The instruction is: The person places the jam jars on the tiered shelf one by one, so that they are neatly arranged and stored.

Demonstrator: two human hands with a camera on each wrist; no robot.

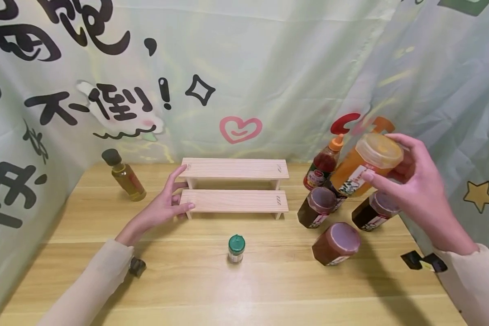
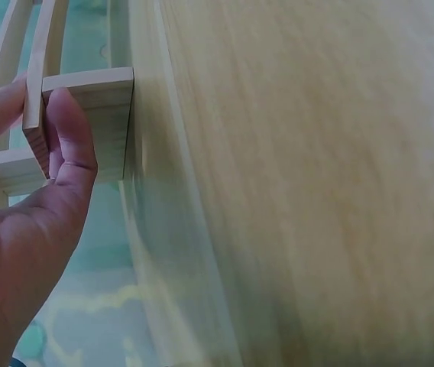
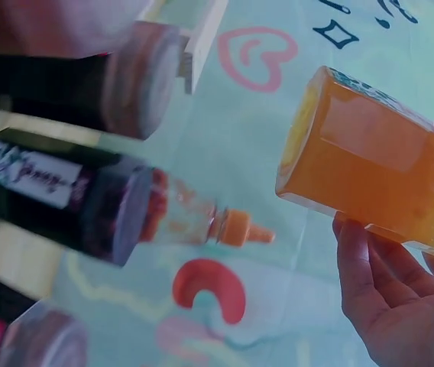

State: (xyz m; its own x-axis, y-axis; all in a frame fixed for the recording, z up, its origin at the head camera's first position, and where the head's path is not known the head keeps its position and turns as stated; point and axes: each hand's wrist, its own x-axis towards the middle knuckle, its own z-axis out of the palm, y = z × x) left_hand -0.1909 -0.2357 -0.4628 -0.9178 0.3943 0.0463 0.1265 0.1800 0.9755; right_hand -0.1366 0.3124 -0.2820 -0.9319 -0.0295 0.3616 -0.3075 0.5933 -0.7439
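Observation:
My right hand [image 1: 419,190] grips an orange-filled jar [image 1: 362,165] with a clear lid, raised and tilted above a cluster of jars at the table's right. In the right wrist view, fingers and thumb are around the orange jar [image 3: 377,164], apart from the jars below. A two-step wooden shelf [image 1: 234,199] stands at the back middle. At its left end, my left hand [image 1: 167,199] pinches the lower board; the left wrist view shows thumb and finger on either side of that board [image 2: 43,84]. Dark jars [image 1: 315,208] and a squeeze sauce bottle [image 1: 319,167] stand beneath the raised jar.
Another dark jar [image 1: 375,212] and a reddish-brown jar [image 1: 335,244] stand at the right. A small green-capped shaker [image 1: 236,249] is in front of the shelf. To the left stands an oil bottle [image 1: 128,179]. A printed curtain [image 1: 301,68] hangs behind the table.

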